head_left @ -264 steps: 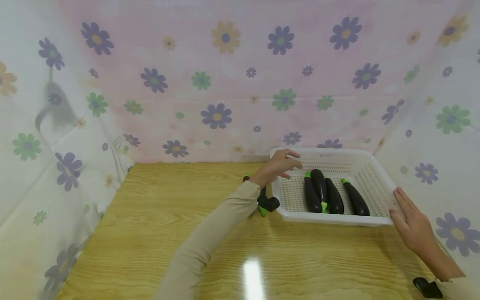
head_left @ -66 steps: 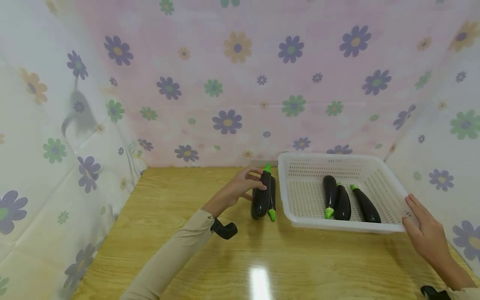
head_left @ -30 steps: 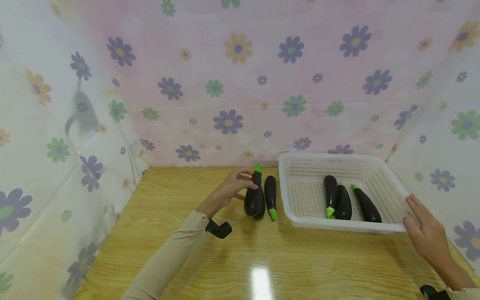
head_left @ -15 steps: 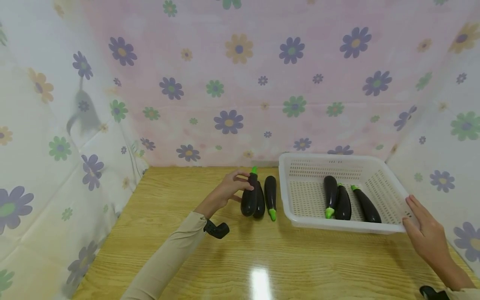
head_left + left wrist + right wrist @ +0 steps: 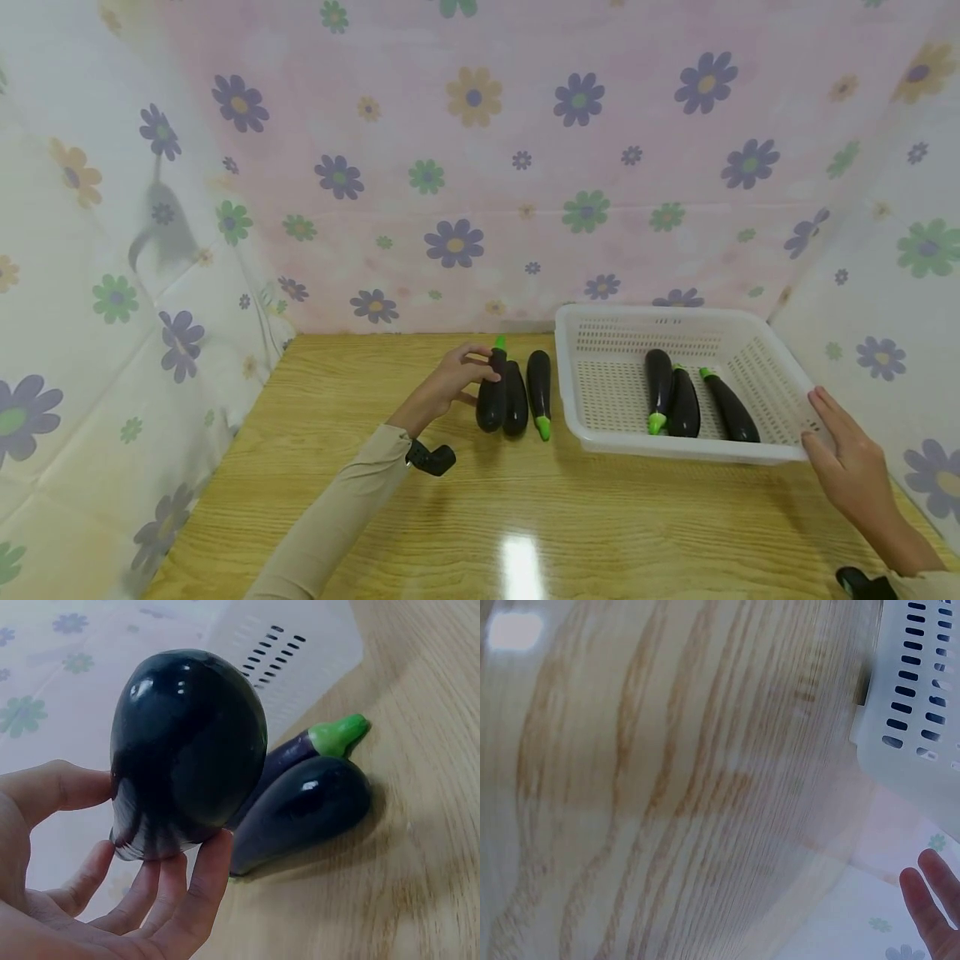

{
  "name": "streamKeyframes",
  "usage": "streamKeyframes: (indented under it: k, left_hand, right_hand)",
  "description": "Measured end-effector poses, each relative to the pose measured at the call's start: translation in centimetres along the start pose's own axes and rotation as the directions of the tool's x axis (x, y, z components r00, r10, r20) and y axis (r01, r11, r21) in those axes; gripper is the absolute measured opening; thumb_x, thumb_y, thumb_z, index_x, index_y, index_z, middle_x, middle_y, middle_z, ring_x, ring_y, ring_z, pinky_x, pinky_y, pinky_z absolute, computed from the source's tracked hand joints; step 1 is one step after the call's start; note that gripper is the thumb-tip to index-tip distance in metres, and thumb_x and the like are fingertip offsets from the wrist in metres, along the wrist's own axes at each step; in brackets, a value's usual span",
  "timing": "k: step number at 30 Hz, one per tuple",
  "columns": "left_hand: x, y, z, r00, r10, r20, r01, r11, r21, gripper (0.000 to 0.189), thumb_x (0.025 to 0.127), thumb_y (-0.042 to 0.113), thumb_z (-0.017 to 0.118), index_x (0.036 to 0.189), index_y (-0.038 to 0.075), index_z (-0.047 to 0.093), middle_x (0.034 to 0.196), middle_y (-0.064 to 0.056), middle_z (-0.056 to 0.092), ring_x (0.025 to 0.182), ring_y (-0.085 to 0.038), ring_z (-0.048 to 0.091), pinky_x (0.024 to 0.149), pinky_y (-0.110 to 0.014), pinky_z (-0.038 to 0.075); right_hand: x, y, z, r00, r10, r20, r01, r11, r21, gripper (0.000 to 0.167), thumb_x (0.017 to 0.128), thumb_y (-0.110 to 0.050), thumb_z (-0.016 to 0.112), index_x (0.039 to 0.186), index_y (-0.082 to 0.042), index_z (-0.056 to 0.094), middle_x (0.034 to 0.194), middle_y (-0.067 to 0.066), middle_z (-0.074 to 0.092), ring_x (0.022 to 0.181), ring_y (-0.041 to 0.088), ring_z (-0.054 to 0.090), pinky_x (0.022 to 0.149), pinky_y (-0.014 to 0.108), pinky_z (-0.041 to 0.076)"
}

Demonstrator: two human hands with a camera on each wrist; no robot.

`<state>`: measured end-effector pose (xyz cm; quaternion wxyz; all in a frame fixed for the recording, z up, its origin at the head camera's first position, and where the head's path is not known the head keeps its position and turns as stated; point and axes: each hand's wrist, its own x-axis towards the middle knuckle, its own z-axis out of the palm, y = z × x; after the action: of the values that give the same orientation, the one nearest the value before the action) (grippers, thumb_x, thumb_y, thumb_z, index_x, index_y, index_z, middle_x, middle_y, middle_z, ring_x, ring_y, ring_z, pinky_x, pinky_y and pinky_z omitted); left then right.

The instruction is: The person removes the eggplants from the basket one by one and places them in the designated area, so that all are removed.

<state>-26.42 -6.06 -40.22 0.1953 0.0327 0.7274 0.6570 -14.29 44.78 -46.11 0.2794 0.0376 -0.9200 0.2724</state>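
With thumb and fingers, my left hand (image 5: 452, 377) holds a glossy dark eggplant (image 5: 491, 400) by its upper part, green stem pointing to the back. In the left wrist view its rounded end (image 5: 187, 742) faces the camera. Just right of it lie a second eggplant (image 5: 515, 400) and a third eggplant (image 5: 539, 392), whose green stem points to the front. A white perforated basket (image 5: 682, 448) stands to their right, with three eggplants inside, among them a slanting eggplant (image 5: 729, 407). My right hand (image 5: 851, 454) rests at the basket's right rim, fingers straight.
The wood-grain table (image 5: 360, 500) reaches back to a flowered cloth wall (image 5: 405, 167), with cloth on both sides too. A black wrist device (image 5: 431, 458) sits on the left wrist.
One eggplant has gone from the basket to the table in my left hand. Over the last second it has moved left and down, beside the second eggplant. My right hand stays at the rim.
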Motion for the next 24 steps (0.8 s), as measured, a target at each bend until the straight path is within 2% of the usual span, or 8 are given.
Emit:
streamKeyframes:
  k: [8, 17, 24]
  left_hand:
    - [0.8, -1.1, -0.5, 0.999, -0.021, -0.025, 0.021, 1.000, 0.002, 0.042, 0.085, 0.012, 0.067, 0.124, 0.010, 0.051, 0.117, -0.014, 0.055, 0.103, -0.034, 0.056, 0.068, -0.045, 0.055]
    - [1.5, -2.3, -0.9, 0.999, -0.034, -0.042, 0.034, 0.999, 0.001, 0.044, 0.085, 0.013, 0.067, 0.125, 0.009, 0.051, 0.115, -0.015, 0.057, 0.102, -0.034, 0.056, 0.069, -0.046, 0.055]
    - [1.9, -2.9, -1.0, 0.998, -0.040, -0.055, 0.040, 0.999, 0.001, 0.045, 0.084, 0.013, 0.067, 0.125, 0.007, 0.050, 0.115, -0.016, 0.056, 0.100, -0.033, 0.057, 0.070, -0.046, 0.055]
  right_hand:
    - [0.2, -0.1, 0.0, 1.000, 0.009, 0.000, -0.009, 1.000, -0.010, 0.058, 0.091, -0.005, 0.044, 0.147, -0.005, 0.032, 0.153, 0.008, 0.026, 0.136, -0.002, 0.012, 0.108, 0.019, 0.005]
    - [0.1, 0.1, 0.2, 1.000, 0.001, -0.010, -0.001, 1.000, -0.003, 0.058, 0.090, -0.004, 0.045, 0.146, -0.005, 0.034, 0.153, 0.000, 0.025, 0.133, -0.008, 0.012, 0.107, 0.017, 0.006]
    - [0.1, 0.1, 0.1, 1.000, -0.003, -0.017, 0.003, 1.000, -0.003, 0.058, 0.089, -0.003, 0.046, 0.146, -0.005, 0.035, 0.153, -0.001, 0.026, 0.131, -0.011, 0.012, 0.107, 0.015, 0.006]
